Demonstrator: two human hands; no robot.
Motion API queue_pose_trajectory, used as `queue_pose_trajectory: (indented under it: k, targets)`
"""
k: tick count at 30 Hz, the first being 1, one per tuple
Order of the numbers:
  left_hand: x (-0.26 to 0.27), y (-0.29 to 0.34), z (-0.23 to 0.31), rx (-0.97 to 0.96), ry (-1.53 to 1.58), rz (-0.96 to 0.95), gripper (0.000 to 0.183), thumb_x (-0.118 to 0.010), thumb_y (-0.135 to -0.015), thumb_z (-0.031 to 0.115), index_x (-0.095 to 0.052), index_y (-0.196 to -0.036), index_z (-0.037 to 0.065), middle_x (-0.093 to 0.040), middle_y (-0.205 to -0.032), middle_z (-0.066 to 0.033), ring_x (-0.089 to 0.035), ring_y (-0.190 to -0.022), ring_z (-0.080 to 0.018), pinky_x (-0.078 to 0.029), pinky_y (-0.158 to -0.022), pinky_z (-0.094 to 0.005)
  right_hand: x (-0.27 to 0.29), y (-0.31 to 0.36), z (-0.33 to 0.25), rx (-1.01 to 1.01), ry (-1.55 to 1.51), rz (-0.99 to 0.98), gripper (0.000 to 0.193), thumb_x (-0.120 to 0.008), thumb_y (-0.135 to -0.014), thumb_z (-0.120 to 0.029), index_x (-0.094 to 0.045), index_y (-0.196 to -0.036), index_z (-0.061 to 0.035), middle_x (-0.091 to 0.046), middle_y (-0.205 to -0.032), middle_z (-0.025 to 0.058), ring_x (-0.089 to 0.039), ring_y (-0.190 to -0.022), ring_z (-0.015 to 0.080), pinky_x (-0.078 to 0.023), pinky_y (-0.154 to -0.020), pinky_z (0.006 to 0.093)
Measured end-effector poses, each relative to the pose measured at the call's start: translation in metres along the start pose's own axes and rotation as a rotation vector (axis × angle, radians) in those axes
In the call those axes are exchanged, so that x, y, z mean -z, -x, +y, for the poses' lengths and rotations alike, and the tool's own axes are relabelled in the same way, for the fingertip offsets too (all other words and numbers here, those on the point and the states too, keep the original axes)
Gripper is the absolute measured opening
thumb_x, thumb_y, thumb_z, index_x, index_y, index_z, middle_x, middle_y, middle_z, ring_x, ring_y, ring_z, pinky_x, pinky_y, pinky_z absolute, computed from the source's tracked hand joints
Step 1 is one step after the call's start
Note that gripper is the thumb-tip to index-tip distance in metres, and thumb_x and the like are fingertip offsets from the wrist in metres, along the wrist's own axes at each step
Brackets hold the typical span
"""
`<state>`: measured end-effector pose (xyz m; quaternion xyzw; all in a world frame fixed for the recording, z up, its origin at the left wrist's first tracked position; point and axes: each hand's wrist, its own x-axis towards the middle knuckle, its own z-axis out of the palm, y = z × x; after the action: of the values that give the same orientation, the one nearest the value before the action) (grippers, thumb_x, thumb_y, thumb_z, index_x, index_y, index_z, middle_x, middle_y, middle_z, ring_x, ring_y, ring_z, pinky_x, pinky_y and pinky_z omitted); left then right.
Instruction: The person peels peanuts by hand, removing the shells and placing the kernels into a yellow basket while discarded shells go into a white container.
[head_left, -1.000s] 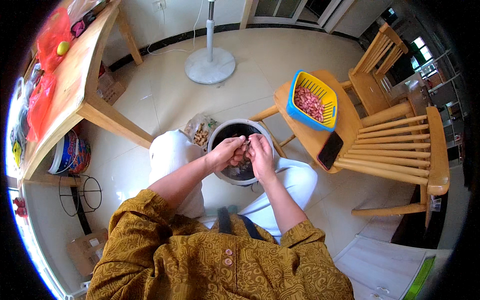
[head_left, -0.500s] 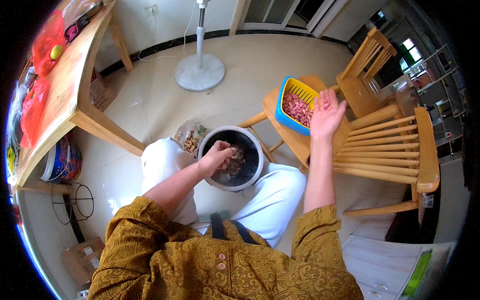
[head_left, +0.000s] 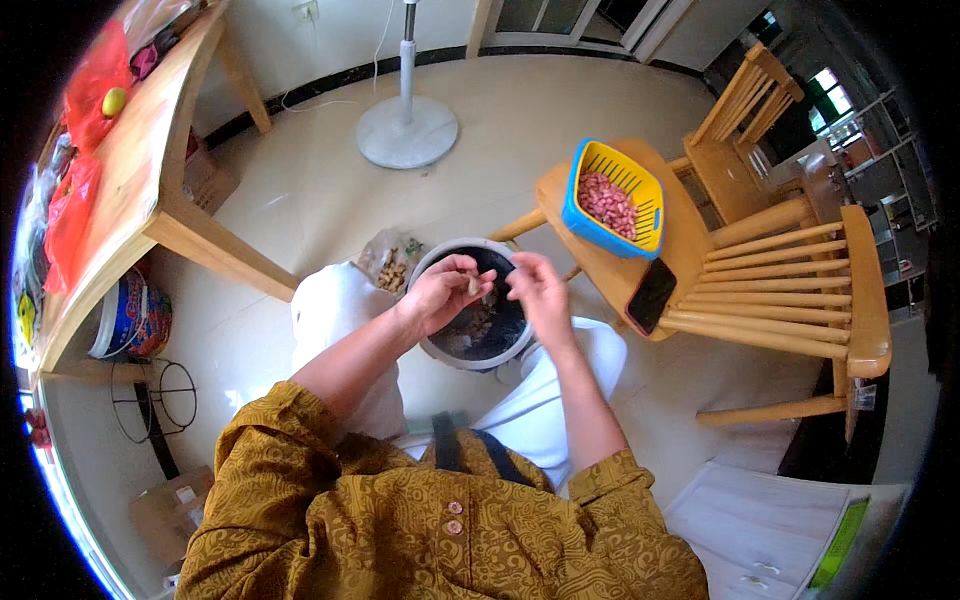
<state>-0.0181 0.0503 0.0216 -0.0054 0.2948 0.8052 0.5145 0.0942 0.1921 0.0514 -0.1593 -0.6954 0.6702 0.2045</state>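
Observation:
Above a round, pale-rimmed bin (head_left: 432, 345) with a dark liner and peanut shells (head_left: 476, 322) inside, my left hand (head_left: 440, 297) pinches a small tan peanut between thumb and fingers. Just to its right, my right hand (head_left: 543, 298) has its fingers loosely curled and apart, with nothing visible in them. A clear plastic bag (head_left: 381, 245) of unshelled peanuts (head_left: 393, 276) lies on the floor beyond the bin's left side. On the wooden chair (head_left: 556, 200) to the right stands a blue and yellow basket (head_left: 577, 222) holding pink peanut kernels (head_left: 607, 205).
A black phone (head_left: 651, 297) lies on the chair seat near the basket. A second wooden chair (head_left: 735, 185) is behind. The wooden table (head_left: 165, 130) at the left carries red plastic bags (head_left: 72, 215). A fan's white round base (head_left: 408, 135) stands at the back.
My right hand has come down from beside the basket to the bin, turning from palm up to curled fingers near my left hand. My left hand has risen slightly. The phone has come into view.

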Motion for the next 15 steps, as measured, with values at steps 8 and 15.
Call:
queue_pose_trajectory:
  k: [8,15]
  targets:
    - [0.011,0.001,-0.003,-0.052,-0.208,0.015,0.01,-0.043,-0.096,0.011,-0.051,-0.1,0.008,-0.058,-0.089,-0.0045,-0.06,-0.085,-0.0173,-0.051,-0.081,-0.0341,-0.033,0.011,0.017,0.098,0.187,-0.055,0.019,-0.059,-0.087,-0.007,-0.055,-0.105,-0.0018,-0.064,-0.088,0.0071,-0.062,-0.074,0.0116,-0.052,-0.065,0.0258]
    - [-0.002,0.011,0.003,0.039,-0.473,0.127,0.023,-0.043,-0.098,0.03,-0.056,-0.097,0.011,-0.059,-0.083,0.0021,-0.058,-0.072,-0.0072,-0.051,-0.066,-0.024,-0.021,0.007,0.012,-0.021,-0.129,0.001,0.019,-0.051,-0.093,-0.006,-0.055,-0.111,-0.0026,-0.06,-0.1,0.0037,-0.056,-0.087,0.0082,-0.048,-0.077,0.0231]
